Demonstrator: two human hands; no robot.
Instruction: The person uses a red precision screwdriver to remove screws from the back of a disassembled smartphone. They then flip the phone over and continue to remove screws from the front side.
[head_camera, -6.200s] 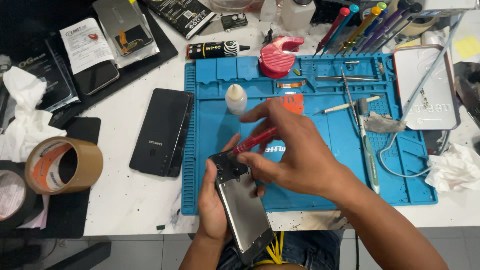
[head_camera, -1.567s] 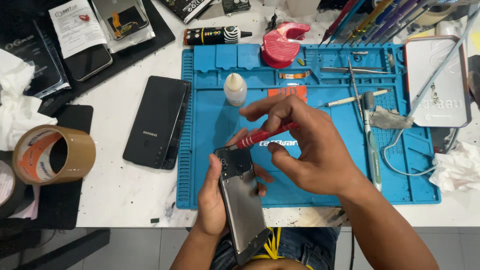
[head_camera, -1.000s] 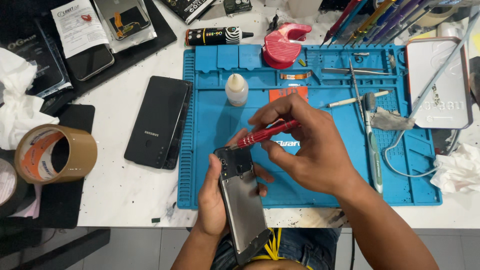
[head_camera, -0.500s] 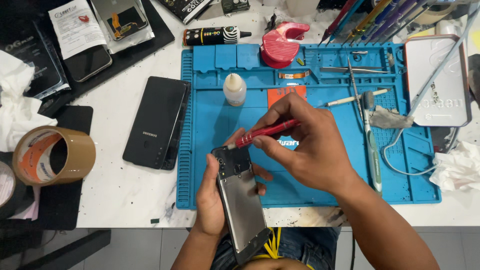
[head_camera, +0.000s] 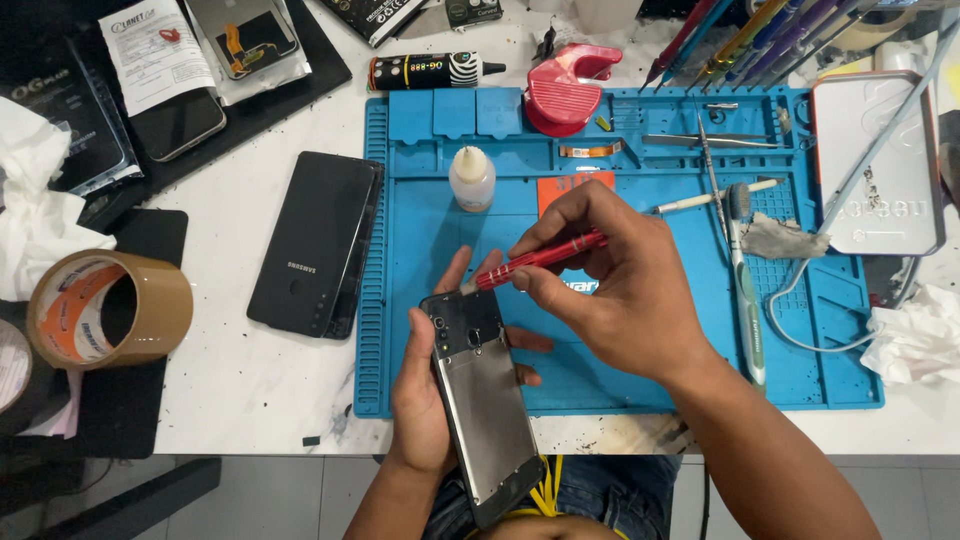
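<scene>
A: What are the two hands doing?

B: The left hand grips an opened phone with its back cover off, silver inner frame showing, fingers wrapped round its edges. The phone is held tilted, above the near edge of the blue silicone repair mat and the tabletop, its lower end hanging over the person's lap

A: And the right?

B: The right hand is closed round a slim red metal screwdriver, pinched between thumb and fingers. Its tip meets the phone's top edge, near the dark camera section

A: What lies about them?

B: On the mat behind the hands stands a small white squeeze bottle, with an orange card just beside it, partly hidden by the right hand. Farther back sits a red plastic tape dispenser. To the right, a white-and-green toothbrush lies lengthwise, and metal tweezers rest near the mat's far edge

A: Off the mat?

B: A black phone back cover lies flat, just beside the mat's left edge. A roll of brown packing tape sits well to the left, and a black tube of glue lies beyond the mat's far edge
</scene>
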